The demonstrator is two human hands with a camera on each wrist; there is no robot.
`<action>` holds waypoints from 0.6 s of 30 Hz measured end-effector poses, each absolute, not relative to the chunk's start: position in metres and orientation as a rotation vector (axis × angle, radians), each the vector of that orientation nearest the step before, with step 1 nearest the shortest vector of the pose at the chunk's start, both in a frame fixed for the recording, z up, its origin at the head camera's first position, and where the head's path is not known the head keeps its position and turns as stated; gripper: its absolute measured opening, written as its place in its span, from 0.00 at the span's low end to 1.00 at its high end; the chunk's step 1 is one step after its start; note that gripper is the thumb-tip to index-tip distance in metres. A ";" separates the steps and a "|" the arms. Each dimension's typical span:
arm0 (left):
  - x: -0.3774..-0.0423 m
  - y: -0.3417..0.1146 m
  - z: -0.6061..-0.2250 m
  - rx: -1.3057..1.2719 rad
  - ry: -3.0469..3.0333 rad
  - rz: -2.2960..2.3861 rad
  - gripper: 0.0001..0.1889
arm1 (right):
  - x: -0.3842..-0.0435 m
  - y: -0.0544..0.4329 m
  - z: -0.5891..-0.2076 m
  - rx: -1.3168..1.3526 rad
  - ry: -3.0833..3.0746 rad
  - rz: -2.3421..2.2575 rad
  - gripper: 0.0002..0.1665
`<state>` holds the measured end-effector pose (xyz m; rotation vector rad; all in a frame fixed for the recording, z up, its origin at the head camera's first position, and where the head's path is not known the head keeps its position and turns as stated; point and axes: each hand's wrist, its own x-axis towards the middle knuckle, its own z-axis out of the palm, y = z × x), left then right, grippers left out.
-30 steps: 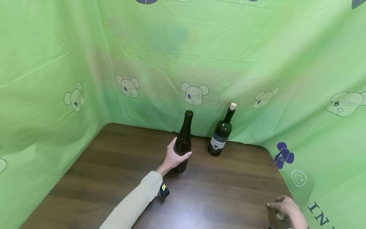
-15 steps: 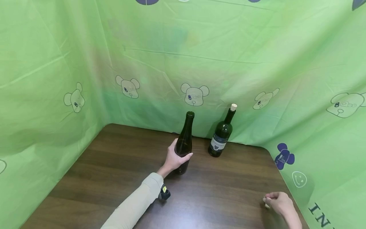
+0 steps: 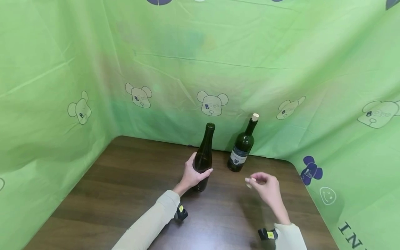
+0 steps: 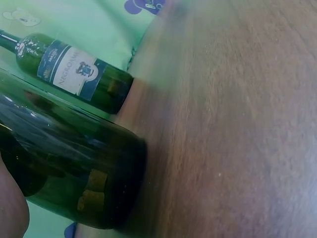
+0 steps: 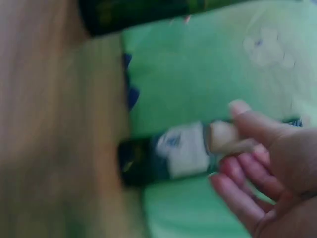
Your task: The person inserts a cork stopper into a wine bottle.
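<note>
Near the middle of the table, my left hand (image 3: 192, 176) grips an unlabelled dark green wine bottle (image 3: 205, 147) around its body, thumb across the front. Its mouth is uncorked. The left wrist view shows that bottle's lower body (image 4: 99, 153) close up, with brownish squarish patches visible in the glass near the base. My right hand (image 3: 268, 189) is over the table to the right, pinching a pale cork (image 5: 223, 137) between thumb and fingers. Behind it, in the right wrist view, stands a labelled green wine bottle (image 5: 183, 151), blurred.
The labelled wine bottle (image 3: 241, 147) stands upright at the back right, a light cork (image 3: 255, 117) in its neck. A green printed cloth (image 3: 175, 69) hangs behind and beside the brown wooden table (image 3: 125, 173).
My right hand has picked up the cork near the table's right edge and carried it inward and forward, towards the bottles. The left hand and its bottle have shifted slightly right.
</note>
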<state>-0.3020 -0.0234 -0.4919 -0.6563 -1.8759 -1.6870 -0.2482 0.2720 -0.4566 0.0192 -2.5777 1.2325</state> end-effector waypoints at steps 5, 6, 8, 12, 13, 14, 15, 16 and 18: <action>-0.302 -0.019 -0.492 -0.655 -1.883 -1.697 0.29 | -0.270 0.238 -0.426 0.253 -2.196 1.483 0.08; -0.302 -0.018 -0.492 -0.658 -1.884 -1.701 0.29 | -0.272 0.233 -0.419 0.309 -2.135 1.521 0.08; -0.301 -0.016 -0.493 -0.662 -1.886 -1.700 0.29 | -0.274 0.222 -0.402 0.395 -2.066 1.570 0.10; -0.299 -0.014 -0.495 -0.665 -1.879 -1.704 0.29 | -0.269 0.200 -0.362 0.469 -2.122 1.517 0.15; -0.299 -0.014 -0.495 -0.662 -1.876 -1.704 0.29 | -0.267 0.195 -0.352 0.460 -2.147 1.509 0.16; -0.299 -0.013 -0.495 -0.661 -1.872 -1.704 0.29 | -0.266 0.191 -0.343 0.453 -2.155 1.505 0.16; -0.299 -0.013 -0.495 -0.656 -1.868 -1.705 0.29 | -0.267 0.187 -0.335 0.453 -2.152 1.501 0.15; -0.299 -0.012 -0.494 -0.654 -1.866 -1.702 0.29 | -0.268 0.185 -0.329 0.456 -2.137 1.518 0.14; -0.299 -0.011 -0.494 -0.652 -1.865 -1.696 0.28 | -0.273 0.182 -0.320 0.492 -2.085 1.541 0.11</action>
